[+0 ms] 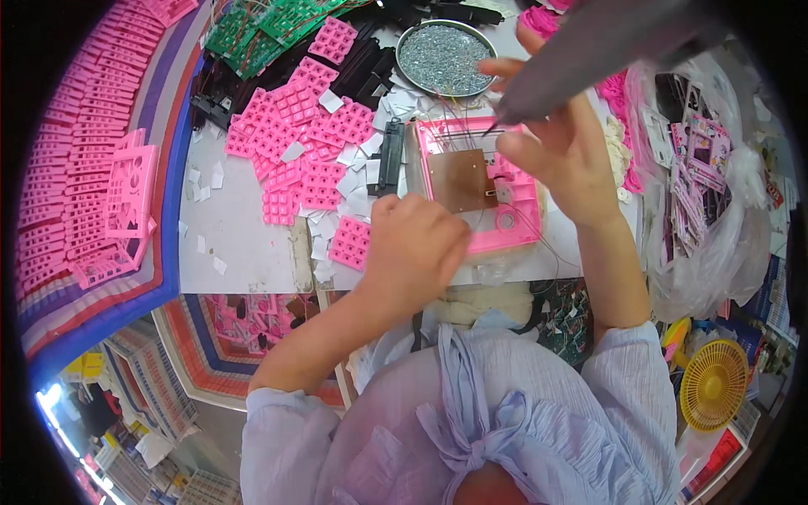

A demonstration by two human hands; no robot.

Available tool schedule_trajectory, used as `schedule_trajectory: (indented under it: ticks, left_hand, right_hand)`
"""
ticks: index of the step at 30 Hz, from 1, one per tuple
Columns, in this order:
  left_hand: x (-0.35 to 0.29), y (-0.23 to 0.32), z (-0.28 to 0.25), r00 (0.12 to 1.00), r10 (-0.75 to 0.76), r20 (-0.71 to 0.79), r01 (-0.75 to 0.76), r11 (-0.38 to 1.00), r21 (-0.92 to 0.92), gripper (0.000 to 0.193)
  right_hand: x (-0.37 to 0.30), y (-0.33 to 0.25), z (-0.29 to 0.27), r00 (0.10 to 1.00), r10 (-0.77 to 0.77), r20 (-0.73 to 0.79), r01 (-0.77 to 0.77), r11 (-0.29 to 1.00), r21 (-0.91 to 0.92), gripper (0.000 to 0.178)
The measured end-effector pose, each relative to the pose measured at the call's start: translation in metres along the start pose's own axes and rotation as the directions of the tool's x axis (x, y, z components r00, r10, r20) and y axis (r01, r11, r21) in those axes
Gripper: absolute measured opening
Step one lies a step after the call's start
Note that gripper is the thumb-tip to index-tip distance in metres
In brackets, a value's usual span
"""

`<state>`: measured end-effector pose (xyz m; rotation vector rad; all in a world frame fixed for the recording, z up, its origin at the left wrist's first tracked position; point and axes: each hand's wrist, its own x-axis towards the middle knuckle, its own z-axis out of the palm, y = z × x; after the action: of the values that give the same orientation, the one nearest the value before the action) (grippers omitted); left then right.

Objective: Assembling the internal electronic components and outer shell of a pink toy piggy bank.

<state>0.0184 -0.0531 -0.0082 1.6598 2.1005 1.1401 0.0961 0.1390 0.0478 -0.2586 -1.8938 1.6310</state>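
Note:
A pink plastic casing [528, 198] lies on the bench before me, with a brown circuit board [460, 179] and thin wires inside it. My left hand [418, 240] is at its near left edge, fingers curled; what they hold, if anything, is hidden. My right hand [572, 151] is raised over the right side of the casing, fingers spread and thumb apart. A dark grey powered screwdriver [581, 63] slants across that hand from the upper right, blurred, its thin tip above the casing. No grip on it shows. A black plastic part [390, 157] lies left of the casing.
Pink button pads [295, 139] and white paper pieces are heaped at left. A round tray [446, 27] of small screws stands beyond the casing. Green circuit boards [269, 34] lie far left, a plastic bag [715, 244] of printed pieces at right. Stacked pink frames [126, 189] fill a striped bin.

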Motion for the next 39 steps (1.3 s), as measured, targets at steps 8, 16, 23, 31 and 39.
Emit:
schedule_trajectory:
  ticks: [8,16,23,31,39]
  left_hand:
    - [0.028,-0.020,-0.021,0.822,-0.366,0.437,0.554,0.692,-0.462,0.021]
    - [0.032,-0.015,-0.032,0.700,-0.396,0.595,0.701,0.540,-0.466,0.022]
    - [0.046,-0.022,-0.020,0.724,-0.371,0.581,0.635,0.686,-0.354,0.021]
    - [0.059,-0.022,-0.029,0.536,-0.264,0.802,0.748,0.590,-0.305,0.020]
    - [0.055,-0.012,-0.027,0.549,-0.362,0.753,0.775,0.559,-0.296,0.018]
  right_hand:
    - [-0.063,0.017,-0.008,0.882,0.422,0.211,-0.312,0.857,-0.409,0.025]
    - [-0.057,0.021,-0.009,0.871,0.411,0.271,-0.289,0.873,-0.393,0.019]
    - [-0.060,0.022,-0.010,0.902,0.259,0.346,-0.069,0.876,-0.478,0.017]
    - [-0.069,0.027,-0.014,0.914,0.179,0.365,-0.008,0.906,-0.422,0.021]
    - [-0.075,0.022,-0.015,0.909,0.240,0.341,-0.094,0.914,-0.394,0.023]
